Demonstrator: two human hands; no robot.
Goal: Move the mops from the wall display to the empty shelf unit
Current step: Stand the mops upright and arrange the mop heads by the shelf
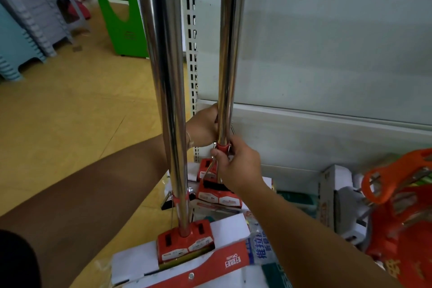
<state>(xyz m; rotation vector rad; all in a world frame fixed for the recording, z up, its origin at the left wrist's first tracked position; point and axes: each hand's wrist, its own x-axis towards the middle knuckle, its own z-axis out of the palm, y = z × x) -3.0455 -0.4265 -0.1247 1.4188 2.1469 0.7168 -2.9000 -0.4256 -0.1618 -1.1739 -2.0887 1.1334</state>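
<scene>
— What sits nearest?
— At the bottom centre of the frame I have the near mop. Its red head rests on white and red cardboard packaging, and its shiny steel pole runs straight up and out of the top edge. My left forearm passes behind that pole.

— And the grips?
— Both are on the far mop, around the middle of the frame. The right grip wraps the red collar at the foot of its pole, with a thin wire lever just beside the fingers. The left grip is just above it, curled round the bare steel from the left.

— Where does that mop stand?
— It stands upright, with its red head low under my right grip among boxed goods. It is just in front of the shelf unit, beside the white slotted upright. I cannot tell whether the head touches the base.

— Anything beyond?
— There is an orange basket at the right edge and yellow floor on the left. In the upper left, stacked plastic stools stand beside a green stand.
</scene>
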